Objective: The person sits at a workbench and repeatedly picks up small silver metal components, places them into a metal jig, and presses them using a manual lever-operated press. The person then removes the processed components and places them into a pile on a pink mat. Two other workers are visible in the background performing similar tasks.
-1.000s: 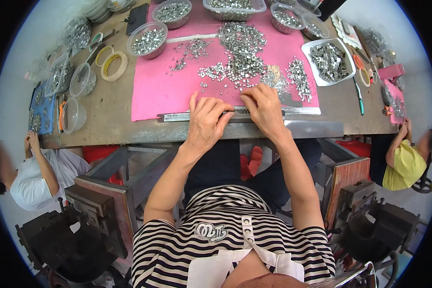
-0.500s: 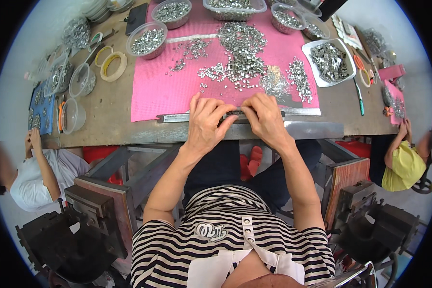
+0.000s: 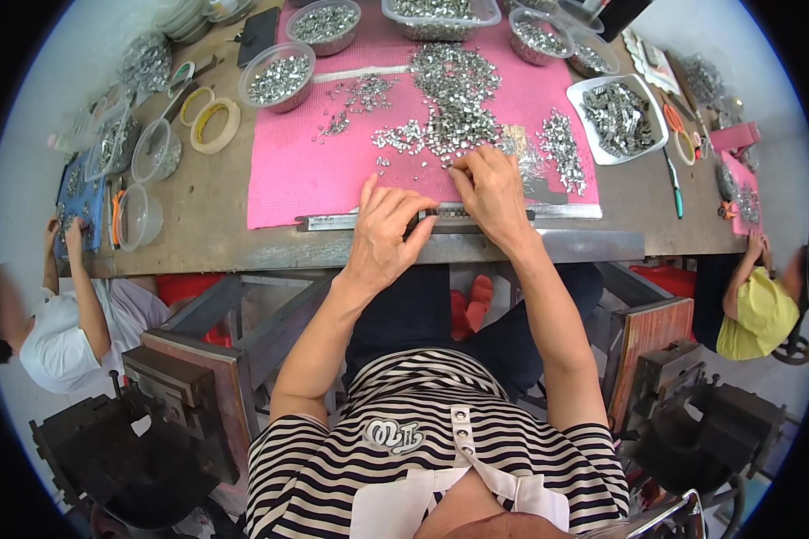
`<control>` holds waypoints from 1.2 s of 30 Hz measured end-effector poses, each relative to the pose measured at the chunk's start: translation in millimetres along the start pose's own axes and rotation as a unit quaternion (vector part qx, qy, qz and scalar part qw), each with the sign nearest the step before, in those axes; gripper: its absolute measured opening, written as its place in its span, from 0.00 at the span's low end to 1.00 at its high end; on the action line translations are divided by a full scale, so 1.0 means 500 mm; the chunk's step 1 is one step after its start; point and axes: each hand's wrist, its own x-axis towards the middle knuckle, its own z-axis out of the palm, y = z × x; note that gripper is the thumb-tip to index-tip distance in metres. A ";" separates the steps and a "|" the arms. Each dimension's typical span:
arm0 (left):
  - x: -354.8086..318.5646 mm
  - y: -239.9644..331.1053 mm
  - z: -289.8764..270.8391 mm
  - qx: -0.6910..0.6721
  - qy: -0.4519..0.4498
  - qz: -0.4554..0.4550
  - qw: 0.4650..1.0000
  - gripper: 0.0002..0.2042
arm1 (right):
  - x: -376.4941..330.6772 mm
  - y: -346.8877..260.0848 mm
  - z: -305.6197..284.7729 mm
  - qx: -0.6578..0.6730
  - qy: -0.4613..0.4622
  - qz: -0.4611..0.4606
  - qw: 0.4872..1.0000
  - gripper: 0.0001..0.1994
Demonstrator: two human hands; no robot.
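A long metal rail [image 3: 329, 221] lies along the near edge of the pink mat [image 3: 283, 180]. A short row of small dark metal pieces [image 3: 451, 213] sits in it. My left hand [image 3: 379, 229] bends over the rail, thumb and index finger closed on the left end of that row, other fingers loosely raised. My right hand [image 3: 494, 190] is above and right of the row. Its thumb and fingertips pinch together at the near edge of the heap of small silver metal pieces [image 3: 458, 121]; whether they hold a piece is hidden.
Plastic tubs of metal pieces [image 3: 280, 81] line the far side. A white dish of linked metal pieces [image 3: 617, 121] stands right, beside a green-handled tool [image 3: 673, 184]. Thin silver slivers [image 3: 532, 166] lie by my right hand. Tape rolls [image 3: 214, 126] are left. Co-workers sit at both sides.
My right hand has moved away from the rail, up to the heap's near edge, uncovering the row of dark pieces. My left hand has stayed at the rail. The left co-worker's hands have shifted.
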 end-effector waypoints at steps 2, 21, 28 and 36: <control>-0.002 -0.001 -0.001 0.008 -0.006 0.006 1.000 0.08 | 0.004 -0.001 0.005 -0.010 -0.005 -0.005 1.000 0.04; 0.000 0.005 0.020 0.045 0.037 -0.013 0.998 0.07 | -0.071 -0.045 -0.078 0.072 -0.035 -0.045 0.996 0.06; 0.002 -0.001 0.022 0.021 0.045 -0.019 0.999 0.07 | -0.017 -0.010 -0.063 -0.021 -0.001 -0.004 1.000 0.12; -0.002 -0.001 0.029 0.054 0.056 -0.006 0.997 0.09 | -0.047 -0.018 -0.100 0.008 -0.099 -0.035 0.994 0.11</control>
